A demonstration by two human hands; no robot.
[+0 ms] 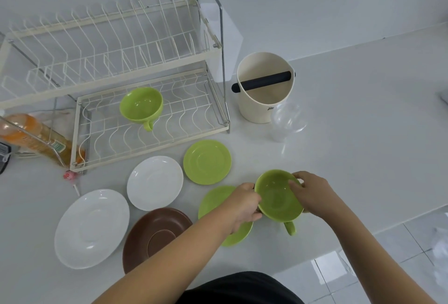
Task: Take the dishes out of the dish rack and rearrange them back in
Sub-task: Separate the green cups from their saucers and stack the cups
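A green cup (pixel 276 200) is held just above the counter, its handle pointing toward me. My left hand (pixel 244 204) grips its left rim and my right hand (pixel 312 193) grips its right rim. Part of a green saucer (pixel 215 200) shows under my left hand. Another green cup (pixel 141 107) lies tilted on the lower tier of the white wire dish rack (pixel 150 139). On the counter lie a green saucer (pixel 207 162), a small white plate (pixel 155 182), a larger white plate (pixel 92 228) and a brown plate (pixel 155 235). The rack's upper tier holds nothing.
A cream tub with a black bar (pixel 264 88) stands right of the rack, a clear plastic cup (pixel 286 122) in front of it. An orange bottle (pixel 31 136) lies left of the rack. The counter edge (pixel 363 235) runs at the right, tiled floor beyond.
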